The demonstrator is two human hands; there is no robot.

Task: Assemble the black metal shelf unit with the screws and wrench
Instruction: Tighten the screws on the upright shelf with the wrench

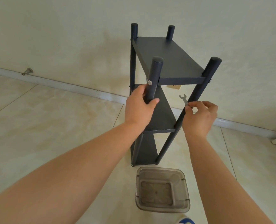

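The black metal shelf unit (pixel 169 62) stands upright on the tiled floor, with three shelves fixed between its round posts. My left hand (pixel 139 108) grips the near left post just below a silver screw head (pixel 149 82). My right hand (pixel 200 117) pinches the lower end of a small flat silver wrench (pixel 183 98) beside the near right post (pixel 197 94). The wrench's open jaw points up, clear of any screw. Another screw head (pixel 210 81) shows on the near right post at the top shelf.
A clear grey plastic tub (pixel 162 189) with nothing visible inside sits on the floor just in front of the shelf unit. A white baseboard (pixel 69 88) runs along the wall behind, with a metal door stop (pixel 27 71) at the left. A shoe tip (pixel 186 221) shows at the bottom edge.
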